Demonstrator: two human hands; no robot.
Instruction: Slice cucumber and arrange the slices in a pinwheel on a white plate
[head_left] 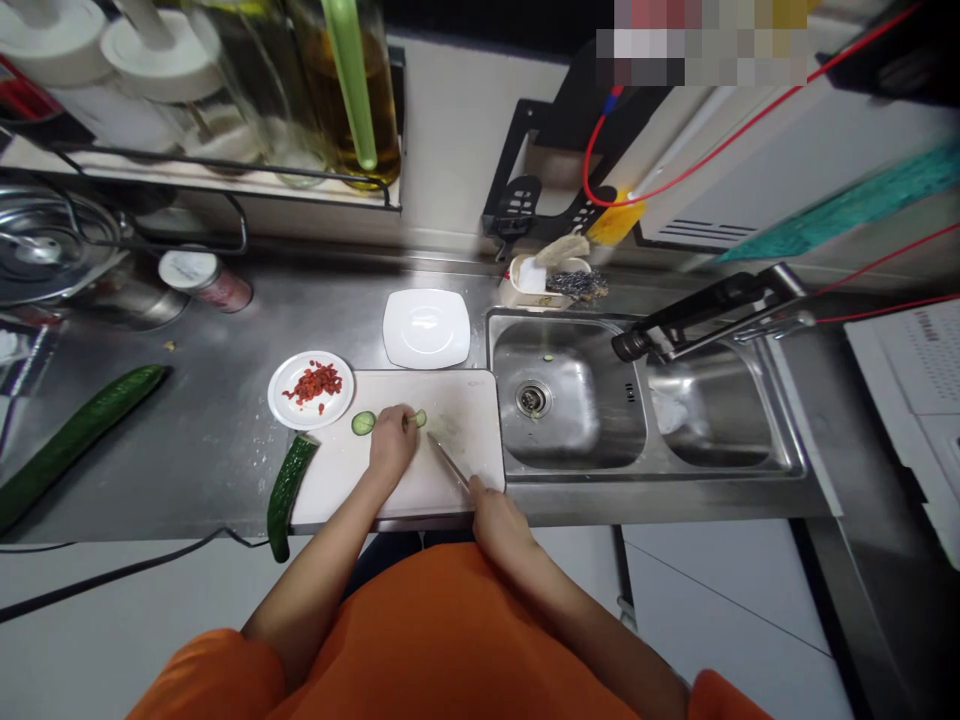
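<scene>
A white cutting board [450,410] lies on the steel counter beside the sink. My left hand [391,440] rests on it, fingers curled over a piece of cucumber [418,418] that sticks out to the right. A cut cucumber slice [363,423] lies just left of that hand. My right hand [491,510] grips the handle of a knife [448,463] whose blade points up-left across the board. A cucumber half [287,492] lies along the board's left edge.
A round plate of chopped red chili [311,388] sits left of the board, an empty square white plate [426,328] behind it. A whole cucumber [75,440] lies at far left. A double sink [570,400] with a faucet [712,310] lies right. Bottles stand on a shelf [225,170].
</scene>
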